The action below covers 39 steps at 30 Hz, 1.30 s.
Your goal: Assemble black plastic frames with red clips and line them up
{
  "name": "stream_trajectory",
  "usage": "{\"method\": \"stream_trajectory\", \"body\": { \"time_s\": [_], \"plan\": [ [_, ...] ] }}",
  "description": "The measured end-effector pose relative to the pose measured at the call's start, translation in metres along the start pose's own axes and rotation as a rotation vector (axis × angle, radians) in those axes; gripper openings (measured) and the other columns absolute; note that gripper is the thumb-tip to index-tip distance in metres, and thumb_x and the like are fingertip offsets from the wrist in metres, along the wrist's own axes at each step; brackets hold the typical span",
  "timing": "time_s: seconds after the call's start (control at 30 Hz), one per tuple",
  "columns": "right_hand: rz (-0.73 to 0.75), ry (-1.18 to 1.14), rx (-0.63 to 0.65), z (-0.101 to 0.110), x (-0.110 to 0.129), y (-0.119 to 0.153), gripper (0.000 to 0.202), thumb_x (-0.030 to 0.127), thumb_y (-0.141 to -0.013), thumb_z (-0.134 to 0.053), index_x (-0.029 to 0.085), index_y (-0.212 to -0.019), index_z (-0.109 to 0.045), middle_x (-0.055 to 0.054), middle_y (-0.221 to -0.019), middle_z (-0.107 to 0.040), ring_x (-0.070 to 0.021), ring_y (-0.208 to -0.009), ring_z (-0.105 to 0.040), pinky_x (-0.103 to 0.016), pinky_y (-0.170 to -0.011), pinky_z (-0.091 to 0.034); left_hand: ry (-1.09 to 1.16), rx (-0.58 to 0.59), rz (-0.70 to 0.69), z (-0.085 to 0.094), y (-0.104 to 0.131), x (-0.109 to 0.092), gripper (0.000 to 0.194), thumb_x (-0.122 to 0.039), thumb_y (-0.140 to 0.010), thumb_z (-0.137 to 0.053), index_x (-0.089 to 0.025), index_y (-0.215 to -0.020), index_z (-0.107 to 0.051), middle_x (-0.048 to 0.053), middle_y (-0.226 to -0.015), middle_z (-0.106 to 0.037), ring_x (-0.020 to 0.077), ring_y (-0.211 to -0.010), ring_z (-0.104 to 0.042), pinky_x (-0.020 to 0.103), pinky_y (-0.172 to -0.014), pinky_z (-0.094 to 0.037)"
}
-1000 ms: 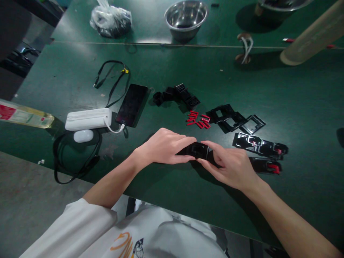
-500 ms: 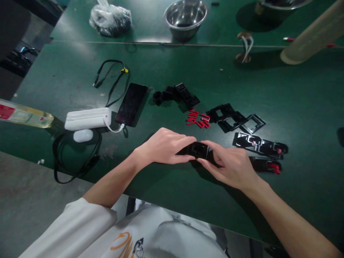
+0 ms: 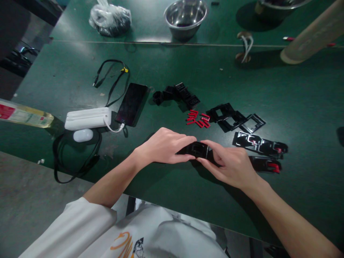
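Between my two hands is a black plastic part (image 3: 199,149) with a recessed face, held just above the green table near its front edge. My left hand (image 3: 169,145) pinches its left end between thumb and fingers. My right hand (image 3: 231,163) grips the right end the same way, and the fingers hide much of the part. Small red plastic pieces (image 3: 192,116) lie in a loose group just beyond it. Black square frames (image 3: 233,120) are spread to their right. Beside my right hand rest long black assemblies (image 3: 255,142) with red pieces in them.
Further back lie more black blocks (image 3: 185,95). On the left are a phone (image 3: 133,104), a white power bank (image 3: 87,119), a white earbud case (image 3: 83,135), cables and a bottle (image 3: 25,114). A metal bowl (image 3: 185,18), a plastic bag (image 3: 110,19) and a cardboard tube (image 3: 309,39) stand at the back.
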State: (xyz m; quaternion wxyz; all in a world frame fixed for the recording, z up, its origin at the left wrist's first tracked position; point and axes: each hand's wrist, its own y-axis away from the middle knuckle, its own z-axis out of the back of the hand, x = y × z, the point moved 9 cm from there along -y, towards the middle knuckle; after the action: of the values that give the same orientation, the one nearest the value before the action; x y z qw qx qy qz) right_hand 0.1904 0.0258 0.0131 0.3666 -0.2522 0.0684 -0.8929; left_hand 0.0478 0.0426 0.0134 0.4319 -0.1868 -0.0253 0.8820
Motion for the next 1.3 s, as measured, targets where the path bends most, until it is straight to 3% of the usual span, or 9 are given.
{"method": "stream_trajectory", "body": {
  "time_s": [0.2, 0.83, 1.3],
  "plan": [
    [-0.03, 0.015, 0.036, -0.0039, -0.0032, -0.0003, 0.043, 0.046, -0.106, -0.057, 0.012, -0.131, -0.067, 0.003, -0.058, -0.063, -0.0138, -0.044, -0.055, -0.027, -0.051, -0.036, 0.01, 0.044, 0.015, -0.0033, -0.0005, 0.0014, 0.039, -0.051, -0.105, -0.059, -0.018, -0.124, -0.066, 0.001, -0.089, -0.078, 0.0163, -0.076, -0.075, 0.029, -0.063, -0.042],
    [-0.009, 0.026, 0.013, -0.0032, -0.0027, 0.0015, 0.045, 0.046, -0.107, -0.057, 0.01, -0.131, -0.067, 0.002, -0.06, -0.065, -0.0133, -0.045, -0.056, -0.027, -0.05, -0.036, -0.028, -0.034, -0.019, 0.0027, -0.0001, -0.0018, 0.039, -0.052, -0.105, -0.058, -0.017, -0.12, -0.067, 0.001, -0.086, -0.078, 0.0168, -0.074, -0.075, 0.03, -0.062, -0.042],
    [0.004, 0.043, -0.003, -0.0024, -0.0001, 0.0005, 0.045, 0.046, -0.108, -0.057, 0.009, -0.129, -0.067, 0.002, -0.06, -0.065, -0.0128, -0.043, -0.055, -0.027, -0.051, -0.037, -0.023, -0.009, -0.007, -0.0002, 0.0, 0.0004, 0.04, -0.053, -0.106, -0.057, -0.017, -0.122, -0.066, 0.001, -0.086, -0.078, 0.0166, -0.075, -0.075, 0.03, -0.062, -0.042]
  ]
}}
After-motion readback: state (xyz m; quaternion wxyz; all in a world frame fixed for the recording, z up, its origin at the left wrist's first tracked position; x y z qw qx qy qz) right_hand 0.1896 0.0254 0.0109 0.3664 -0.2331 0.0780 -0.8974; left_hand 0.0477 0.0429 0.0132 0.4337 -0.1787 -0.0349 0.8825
